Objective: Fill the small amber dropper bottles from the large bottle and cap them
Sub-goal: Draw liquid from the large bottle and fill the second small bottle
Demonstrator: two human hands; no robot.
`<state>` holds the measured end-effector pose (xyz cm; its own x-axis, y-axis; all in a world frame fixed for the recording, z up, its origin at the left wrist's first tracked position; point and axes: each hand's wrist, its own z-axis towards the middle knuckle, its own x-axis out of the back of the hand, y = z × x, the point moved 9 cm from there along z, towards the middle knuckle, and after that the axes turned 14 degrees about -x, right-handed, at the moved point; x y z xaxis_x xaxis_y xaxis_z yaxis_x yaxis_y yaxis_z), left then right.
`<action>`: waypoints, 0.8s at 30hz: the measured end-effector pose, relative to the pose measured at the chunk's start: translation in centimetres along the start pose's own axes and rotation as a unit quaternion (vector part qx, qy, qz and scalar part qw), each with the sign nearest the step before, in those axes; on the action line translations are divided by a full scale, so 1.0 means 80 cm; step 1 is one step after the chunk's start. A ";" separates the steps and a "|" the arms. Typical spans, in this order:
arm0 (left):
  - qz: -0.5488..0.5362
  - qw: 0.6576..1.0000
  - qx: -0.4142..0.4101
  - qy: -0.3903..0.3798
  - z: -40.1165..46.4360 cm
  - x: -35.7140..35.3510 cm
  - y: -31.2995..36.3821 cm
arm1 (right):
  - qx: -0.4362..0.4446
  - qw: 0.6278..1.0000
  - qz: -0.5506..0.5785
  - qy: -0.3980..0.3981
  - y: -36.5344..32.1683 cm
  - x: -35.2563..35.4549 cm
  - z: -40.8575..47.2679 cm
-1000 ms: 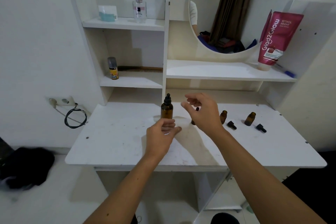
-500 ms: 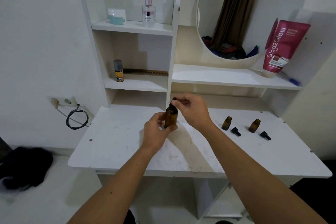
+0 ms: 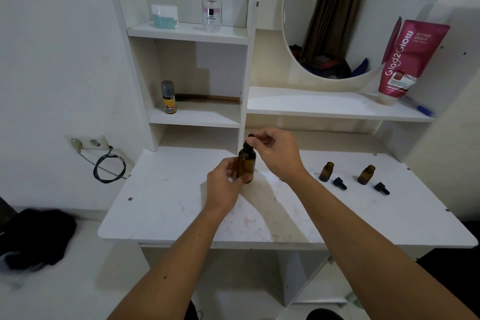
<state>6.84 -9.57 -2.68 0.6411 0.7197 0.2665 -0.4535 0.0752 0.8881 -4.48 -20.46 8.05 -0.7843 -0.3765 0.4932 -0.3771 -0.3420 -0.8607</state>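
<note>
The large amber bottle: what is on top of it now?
A black dropper cap, pinched by the right hand. Fingers cover most of it.

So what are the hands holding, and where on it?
Both hold the large amber bottle. The left hand grips its body low down; the right hand pinches the black dropper cap on top.

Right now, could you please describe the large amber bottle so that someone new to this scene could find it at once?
Start at the white dressing table below the round mirror. Near the middle of its top, the left hand grips the large amber bottle while the right hand pinches its black dropper cap. Unlike the two small amber bottles to its right, it is taller and capped.
</note>
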 end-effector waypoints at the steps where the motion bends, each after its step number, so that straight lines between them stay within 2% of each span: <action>1: -0.001 1.000 0.000 0.001 0.000 -0.001 0.000 | 0.004 1.000 0.000 0.001 -0.004 0.003 -0.001; 9: -0.002 1.000 0.015 0.013 -0.004 -0.001 0.006 | 0.055 0.994 0.080 0.056 -0.048 0.052 -0.011; 13: -0.001 0.999 0.022 0.034 -0.014 0.003 0.007 | 0.052 0.985 0.138 0.089 -0.054 0.090 -0.014; 19: -0.001 0.998 0.019 0.063 -0.043 0.013 0.016 | 0.049 0.979 0.149 0.133 -0.022 0.153 -0.031; 24: -0.027 0.999 -0.004 0.018 -0.057 -0.024 0.038 | 0.016 0.978 0.132 0.160 0.029 0.201 -0.047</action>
<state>1.41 -7.62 -2.19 0.6423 0.7387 0.2046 -0.4242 0.1202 0.8976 -19.79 -24.03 13.50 -0.9679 -0.1688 0.1861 -0.1299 -0.2977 -0.9458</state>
